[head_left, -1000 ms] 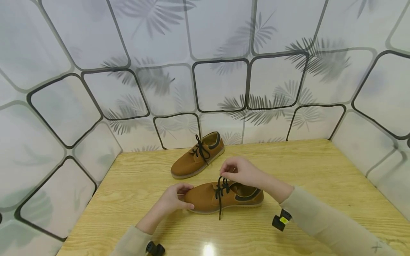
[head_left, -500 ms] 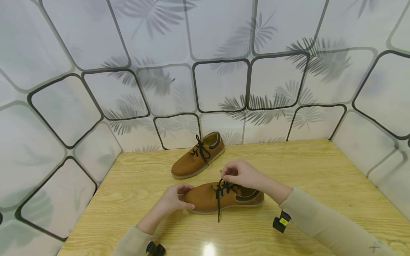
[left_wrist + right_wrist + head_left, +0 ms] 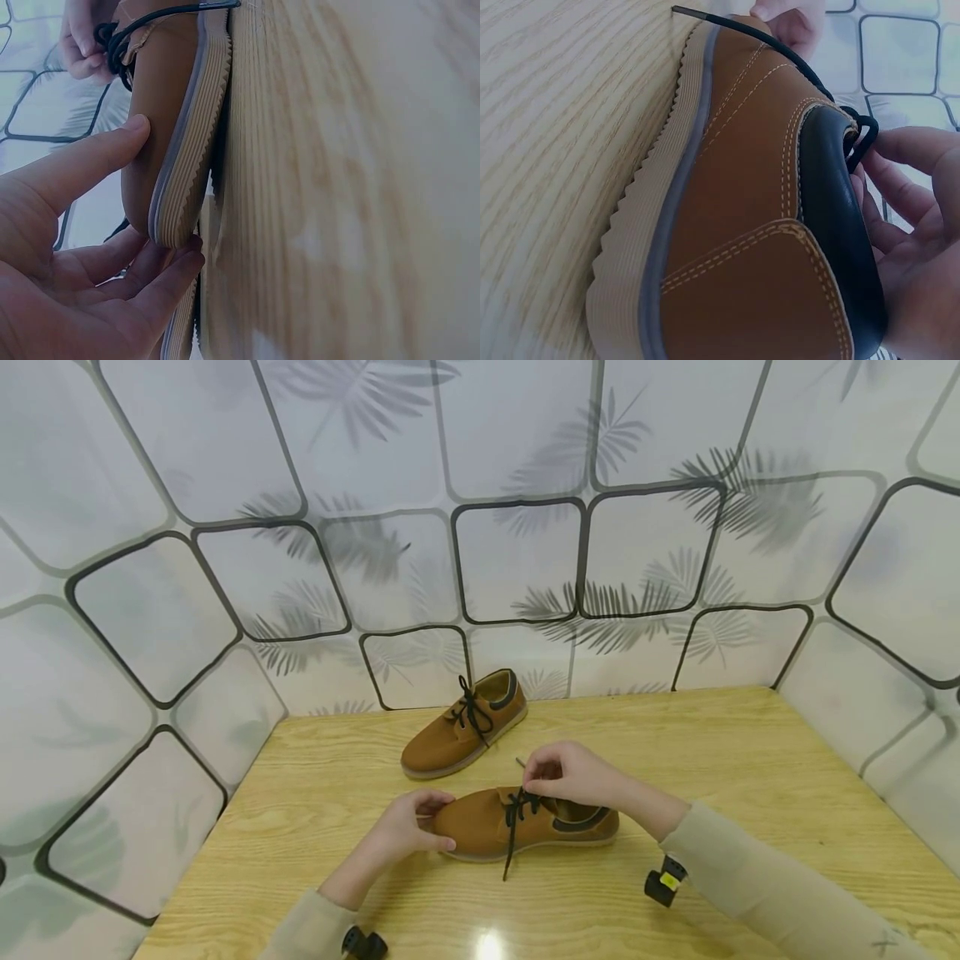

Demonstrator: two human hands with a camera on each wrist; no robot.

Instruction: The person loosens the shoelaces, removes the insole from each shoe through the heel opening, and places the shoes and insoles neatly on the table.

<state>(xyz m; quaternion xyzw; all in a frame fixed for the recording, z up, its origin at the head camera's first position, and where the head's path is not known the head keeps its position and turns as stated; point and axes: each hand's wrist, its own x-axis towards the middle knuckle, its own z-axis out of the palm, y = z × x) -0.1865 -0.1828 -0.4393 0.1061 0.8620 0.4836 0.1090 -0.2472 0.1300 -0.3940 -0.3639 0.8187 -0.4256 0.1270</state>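
Observation:
A brown lace-up shoe [image 3: 472, 823] with a dark collar lies on the table, toe to the left. My left hand [image 3: 396, 832] grips its toe; in the left wrist view the thumb [image 3: 133, 133] presses the upper and the fingertips reach the sole's front edge. Above the tongue, my right hand [image 3: 576, 773] pinches the black shoelace [image 3: 866, 139] between thumb and fingers. One lace end [image 3: 510, 852] hangs over the shoe's near side onto the table, and another tip sticks out beyond the right hand. The right fingers partly hide the upper eyelets.
A matching brown shoe [image 3: 442, 743], its black lace tied in a bow, stands behind on the wooden table [image 3: 720, 752]. A patterned wall covering [image 3: 517, 560] encloses the table's back and sides.
My right hand has moved slightly right and down, toward the shoe, with the lace. The hanging lace end has swung a little left. My left hand stays at the toe.

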